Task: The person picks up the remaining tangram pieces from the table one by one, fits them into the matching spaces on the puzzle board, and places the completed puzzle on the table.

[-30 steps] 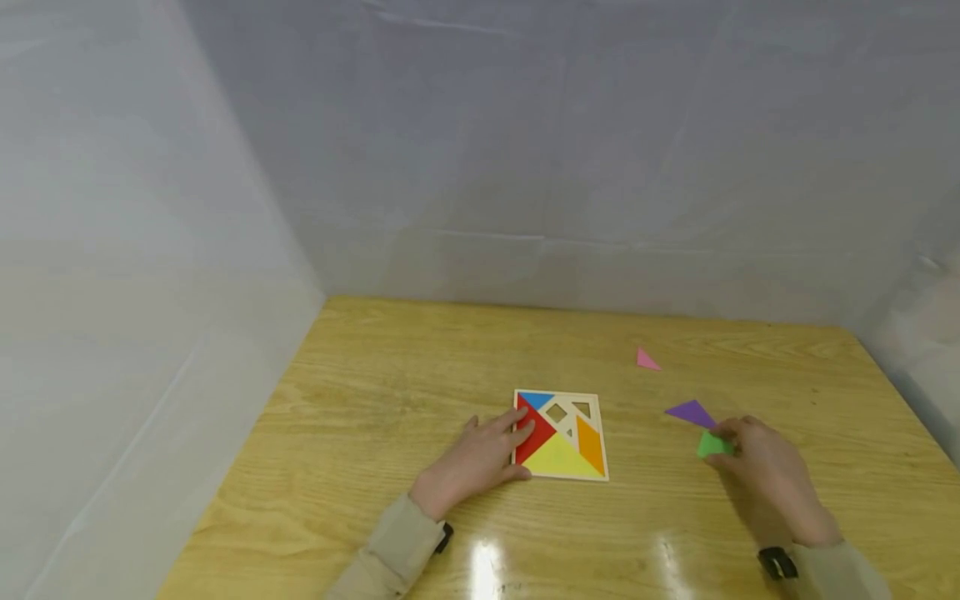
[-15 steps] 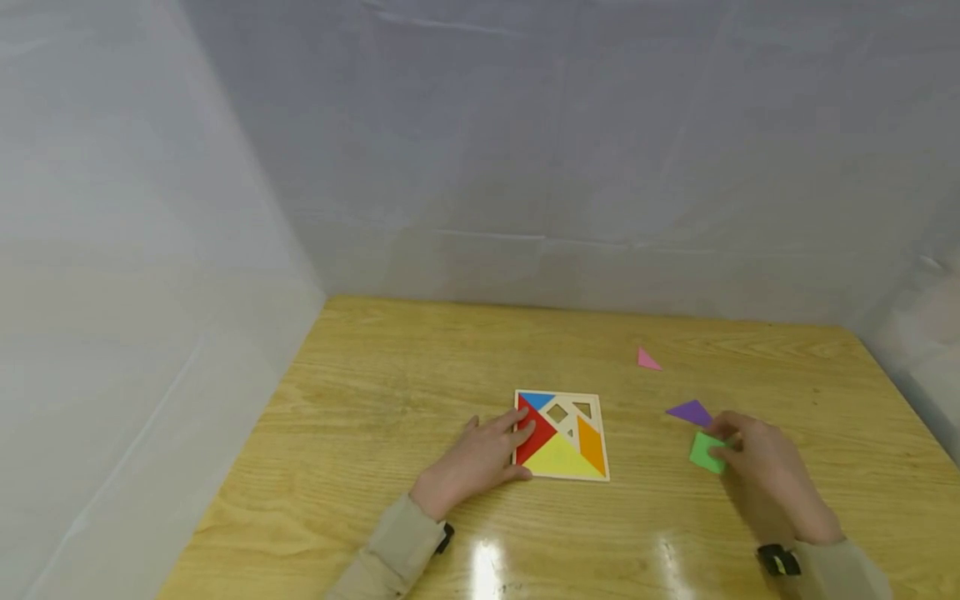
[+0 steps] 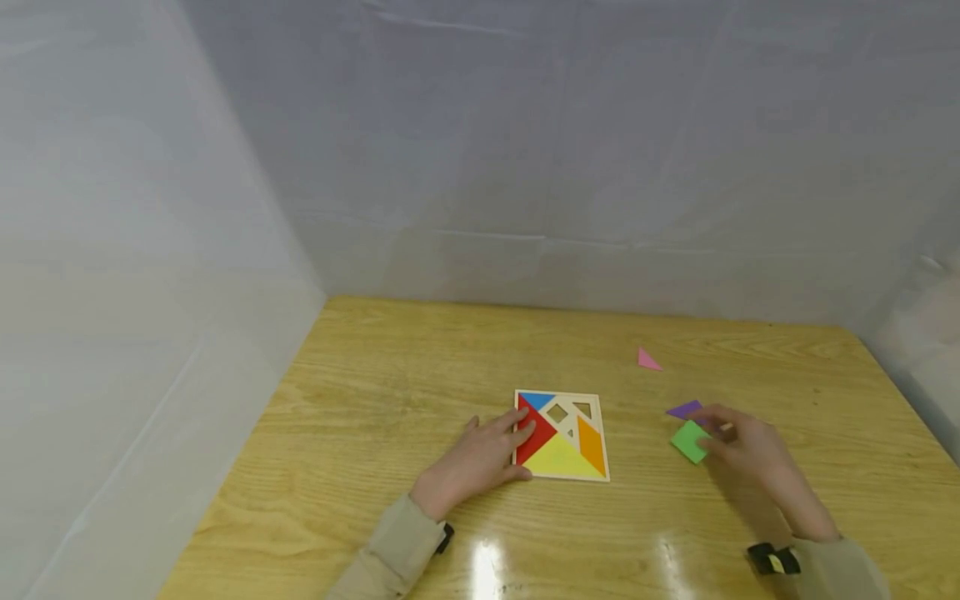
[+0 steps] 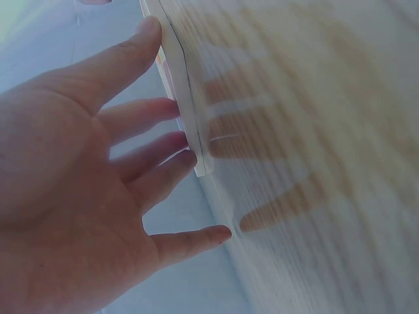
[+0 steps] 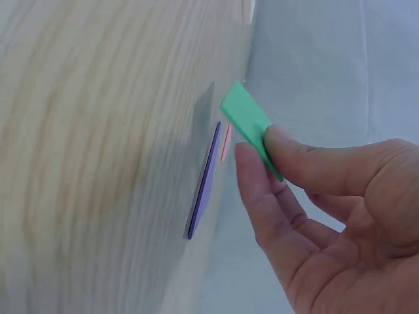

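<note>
A square tangram board (image 3: pixel 555 479) lies on the table with red (image 3: pixel 529 440), yellow (image 3: pixel 564 460), orange (image 3: pixel 591 445) and blue pieces (image 3: pixel 537 400) set in it. Three cut-outs show at its upper right. My left hand (image 3: pixel 480 462) rests on the board's left side, fingers spread over the red piece and thumb at the lower edge. Between thumb and fingers my right hand (image 3: pixel 753 450) pinches a green square piece (image 3: pixel 688 442). In the right wrist view the green piece (image 5: pixel 245 116) is lifted off the table, tilted. Beneath it lies a purple triangle (image 3: pixel 684 409), partly covered by the fingers.
A pink triangle (image 3: pixel 648 360) lies on the wooden table (image 3: pixel 420 358) farther back. Pale sheeting (image 3: pixel 480 167) hangs behind the table and along its sides.
My right hand has raised the green square, turned it and carried it a little to the left, toward the board. My left hand stays where it was on the board.
</note>
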`<state>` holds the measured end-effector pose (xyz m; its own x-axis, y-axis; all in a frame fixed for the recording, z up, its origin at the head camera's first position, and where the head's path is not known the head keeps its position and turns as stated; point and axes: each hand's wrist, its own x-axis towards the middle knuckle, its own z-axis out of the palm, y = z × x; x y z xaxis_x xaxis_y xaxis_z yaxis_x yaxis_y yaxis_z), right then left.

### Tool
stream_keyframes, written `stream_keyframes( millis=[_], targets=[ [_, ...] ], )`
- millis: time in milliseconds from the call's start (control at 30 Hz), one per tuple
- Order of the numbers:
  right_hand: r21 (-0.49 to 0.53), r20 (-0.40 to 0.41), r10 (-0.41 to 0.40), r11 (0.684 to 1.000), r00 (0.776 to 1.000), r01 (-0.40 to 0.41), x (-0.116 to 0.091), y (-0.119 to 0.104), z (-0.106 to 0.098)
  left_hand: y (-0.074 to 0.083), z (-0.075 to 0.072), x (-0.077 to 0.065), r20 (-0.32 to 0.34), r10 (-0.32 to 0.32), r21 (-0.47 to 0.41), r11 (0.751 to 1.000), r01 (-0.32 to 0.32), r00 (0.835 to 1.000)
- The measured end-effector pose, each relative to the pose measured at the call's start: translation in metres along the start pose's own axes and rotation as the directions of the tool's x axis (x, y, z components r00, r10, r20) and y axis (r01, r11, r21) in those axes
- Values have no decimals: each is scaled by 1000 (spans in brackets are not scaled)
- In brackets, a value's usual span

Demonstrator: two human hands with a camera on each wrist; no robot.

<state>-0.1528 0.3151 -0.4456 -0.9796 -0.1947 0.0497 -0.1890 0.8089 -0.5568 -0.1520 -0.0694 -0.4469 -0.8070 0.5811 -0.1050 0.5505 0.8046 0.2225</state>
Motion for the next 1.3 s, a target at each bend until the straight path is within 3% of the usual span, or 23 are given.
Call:
stream_keyframes(
  millis=[467, 767, 1033, 1300],
  targets=[
    [215, -5, 50, 975, 999, -48, 0, -4, 7, 1, -1, -1, -2, 2, -9, 1000, -2, 1000],
    [145, -72, -12, 989, 997, 22, 7, -12, 18, 1, -1, -1, -1, 0, -2, 1000, 0, 1000],
    [258, -33, -24, 966, 999, 32, 13, -28, 26, 1, -2, -2, -2, 3, -4, 1000, -3, 1000],
    [233, -13, -71, 970, 997, 72, 20, -45, 30, 1, -2, -1, 0, 1, -6, 1000, -1, 1000]
  ],
)
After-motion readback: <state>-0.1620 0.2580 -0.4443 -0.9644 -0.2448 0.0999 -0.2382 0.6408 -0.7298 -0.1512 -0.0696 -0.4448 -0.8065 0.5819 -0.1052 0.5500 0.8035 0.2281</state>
